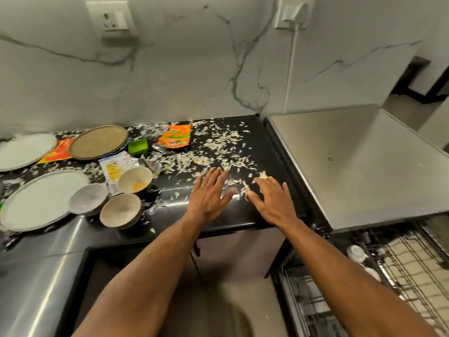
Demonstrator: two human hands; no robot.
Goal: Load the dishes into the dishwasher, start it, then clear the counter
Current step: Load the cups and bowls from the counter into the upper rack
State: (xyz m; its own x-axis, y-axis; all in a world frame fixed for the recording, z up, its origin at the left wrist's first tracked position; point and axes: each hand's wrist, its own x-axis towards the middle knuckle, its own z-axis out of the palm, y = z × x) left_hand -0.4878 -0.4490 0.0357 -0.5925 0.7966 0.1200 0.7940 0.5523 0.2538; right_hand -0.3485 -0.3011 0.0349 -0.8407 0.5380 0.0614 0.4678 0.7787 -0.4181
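Our left hand [209, 196] and right hand [271, 200] lie flat, fingers [220, 177] spread wide, touching scraps [243, 188] on the table [245, 215].

A pale marble-look wall [184, 69] with grey veins rises behind the black worktop [262, 147]. A white switch-and-socket plate [112, 19] sits high on the wall above the worktop's left part. Further right, a white plug [292, 14] sits in a second socket, and its white cord [290, 69] drops down the wall towards the worktop's back right corner. At the far right a dark doorway [422, 79] opens onto a light floor. Soft, even light glints along the worktop's front edge.
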